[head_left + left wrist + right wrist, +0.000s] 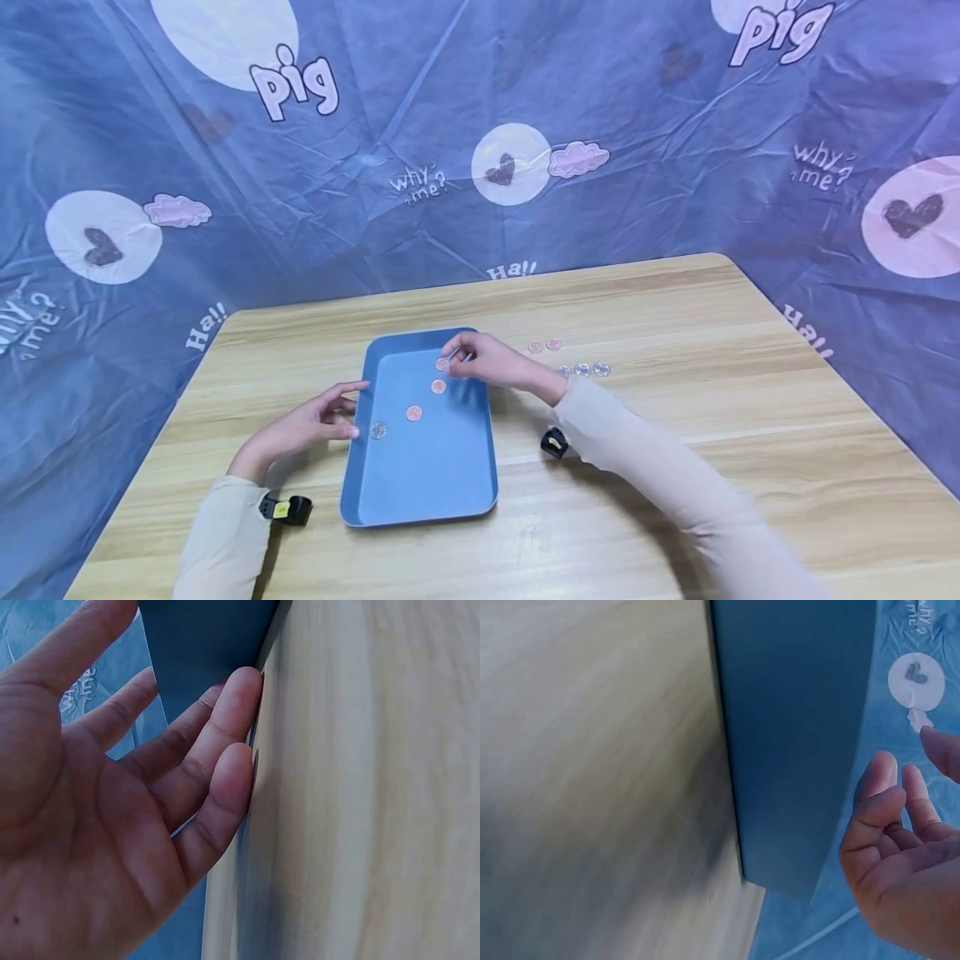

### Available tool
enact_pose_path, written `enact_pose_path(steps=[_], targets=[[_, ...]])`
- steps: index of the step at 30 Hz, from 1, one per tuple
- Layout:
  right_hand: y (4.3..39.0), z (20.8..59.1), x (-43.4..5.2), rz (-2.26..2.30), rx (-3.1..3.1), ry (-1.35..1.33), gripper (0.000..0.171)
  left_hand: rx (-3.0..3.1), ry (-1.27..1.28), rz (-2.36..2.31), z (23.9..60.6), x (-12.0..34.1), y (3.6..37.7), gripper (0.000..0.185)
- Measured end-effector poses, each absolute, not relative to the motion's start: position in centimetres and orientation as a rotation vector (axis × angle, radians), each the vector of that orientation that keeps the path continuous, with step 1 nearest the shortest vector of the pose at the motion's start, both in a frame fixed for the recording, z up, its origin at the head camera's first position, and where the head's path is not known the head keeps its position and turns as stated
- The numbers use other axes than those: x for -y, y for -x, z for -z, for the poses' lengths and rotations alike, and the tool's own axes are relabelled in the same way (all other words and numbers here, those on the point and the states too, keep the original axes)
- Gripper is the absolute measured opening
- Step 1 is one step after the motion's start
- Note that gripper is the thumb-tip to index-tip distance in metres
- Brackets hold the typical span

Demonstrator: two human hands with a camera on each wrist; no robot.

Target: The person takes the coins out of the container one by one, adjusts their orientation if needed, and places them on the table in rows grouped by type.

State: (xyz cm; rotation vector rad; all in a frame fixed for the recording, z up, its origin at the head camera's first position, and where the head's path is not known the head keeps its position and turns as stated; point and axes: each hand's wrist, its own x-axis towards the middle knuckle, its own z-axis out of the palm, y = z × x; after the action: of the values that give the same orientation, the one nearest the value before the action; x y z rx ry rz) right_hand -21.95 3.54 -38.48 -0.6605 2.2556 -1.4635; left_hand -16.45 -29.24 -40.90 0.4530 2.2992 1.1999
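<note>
A blue tray lies on the wooden table with several coins in it: two pink coins and a silver coin. My right hand hovers over the tray's far end, fingers loosely curled, with another pink coin right at its fingertips. In the right wrist view the thumb stands apart from the fingers with nothing between them. My left hand is open beside the tray's left rim, and its fingertips touch the tray's edge.
Two pink coins and three silver coins lie on the table just right of the tray. Black wrist cameras sit at both sleeves. A blue printed cloth walls the table in behind and at both sides.
</note>
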Motion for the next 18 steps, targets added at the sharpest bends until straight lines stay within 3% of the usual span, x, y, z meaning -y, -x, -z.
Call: enact_pose_path(steps=[11,18], targets=[[22.0,39.0,-1.6,1.255,-2.466,0.795,0.023,-2.295,-0.463,-1.202,40.5,29.2,16.4,0.076],[21.8,39.5,-1.3,0.989,-2.628,0.867,0.028,-2.296,-0.462,-1.197,40.4,29.2,16.3,0.076]])
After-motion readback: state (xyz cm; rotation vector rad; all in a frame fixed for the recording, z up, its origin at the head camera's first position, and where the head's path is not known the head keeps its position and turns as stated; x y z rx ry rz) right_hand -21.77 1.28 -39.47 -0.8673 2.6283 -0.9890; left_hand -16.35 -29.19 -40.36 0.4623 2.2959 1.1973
